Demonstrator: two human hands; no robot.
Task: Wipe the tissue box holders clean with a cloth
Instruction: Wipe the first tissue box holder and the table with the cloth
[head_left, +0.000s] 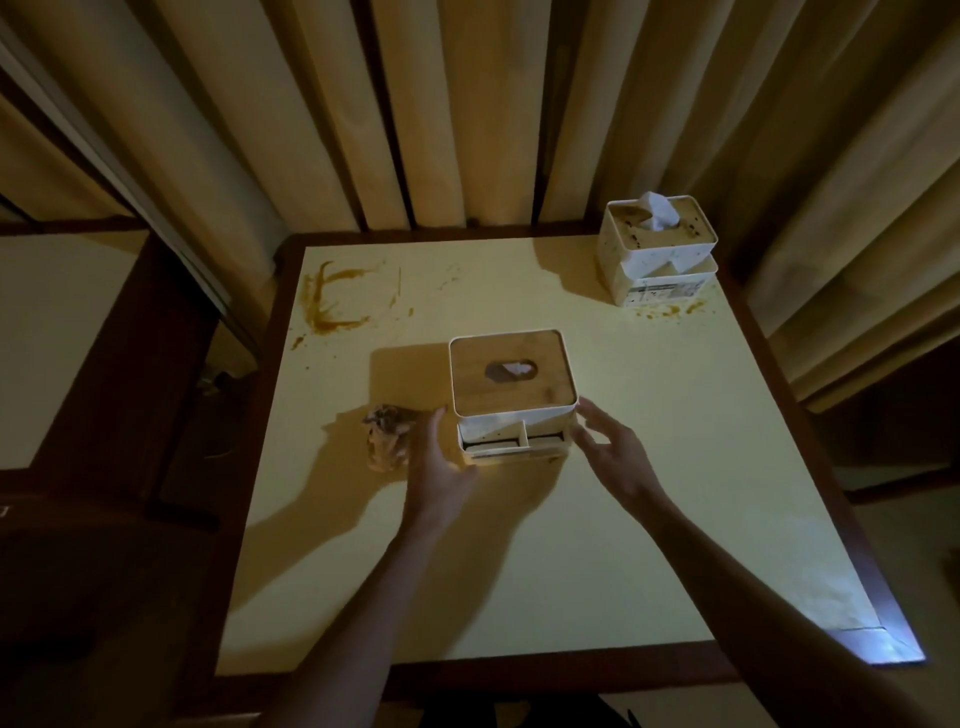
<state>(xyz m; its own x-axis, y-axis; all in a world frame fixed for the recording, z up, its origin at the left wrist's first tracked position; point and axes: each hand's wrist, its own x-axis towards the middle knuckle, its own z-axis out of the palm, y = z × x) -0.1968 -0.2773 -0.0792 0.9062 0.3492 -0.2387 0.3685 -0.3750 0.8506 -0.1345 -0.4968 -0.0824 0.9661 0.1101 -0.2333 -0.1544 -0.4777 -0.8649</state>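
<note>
Both hands are empty, fingers relaxed: left hand (439, 470) and right hand (610, 452) flank the near holder (511, 395) at table centre. Crumpled cloth (387, 436) lies at its 9 o'clock. The spattered far holder (657, 249) sits at 1 o'clock. Risk, we judge: the soiled cloth smears rather than cleans; a sideways push could slide the holder.

Dim warm light, long arm shadows across the table (649, 519), wide-angle bending at edges, soft focus
</note>
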